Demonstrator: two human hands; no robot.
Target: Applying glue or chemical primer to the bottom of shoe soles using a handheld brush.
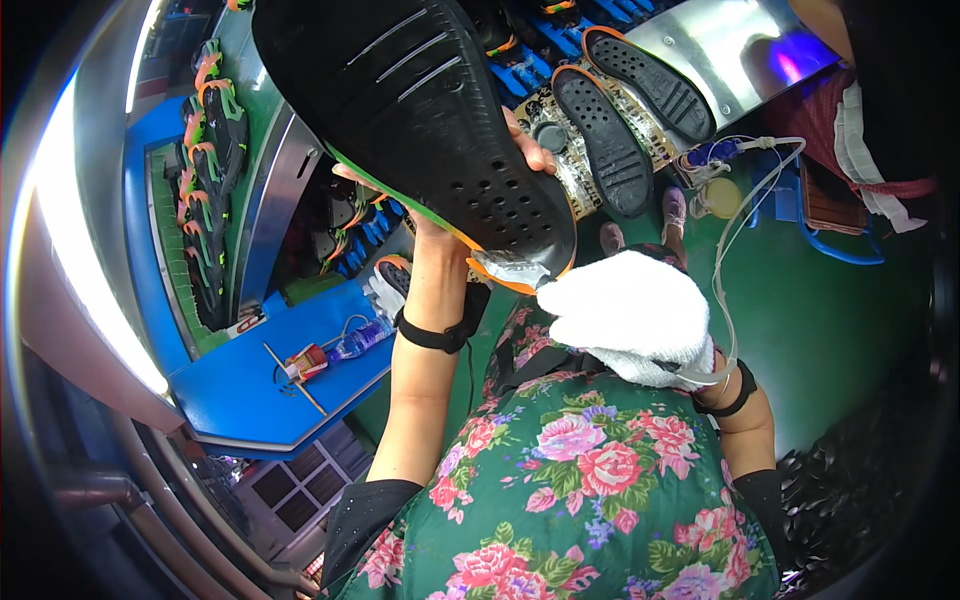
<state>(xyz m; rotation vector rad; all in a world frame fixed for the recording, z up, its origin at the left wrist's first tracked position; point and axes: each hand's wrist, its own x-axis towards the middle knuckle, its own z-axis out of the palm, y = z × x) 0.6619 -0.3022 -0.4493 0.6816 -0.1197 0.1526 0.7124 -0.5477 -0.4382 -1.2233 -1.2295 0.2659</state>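
Observation:
My bare left hand (530, 150) grips a large black shoe sole (420, 120) with an orange and green rim, its fingers showing past the far edge. The sole is tilted, with small round holes toward its near end and slots at the far end. A shiny, wet-looking patch (515, 268) lies at the near end. Beside that end is my right hand (630, 315) in a white knitted glove, its fingers bent together; whatever they hold is hidden. A clear tube (728, 290) runs down to the gloved wrist.
Two more black soles (605, 140) (650, 85) lie on the ledge beyond. On a blue table (260, 395) at left are a clear bottle (360, 338), a red-and-white carton (305, 362) and a thin stick. Orange-trimmed shoe parts (210, 190) line a green conveyor. A yellowish cup (720, 198) stands at right.

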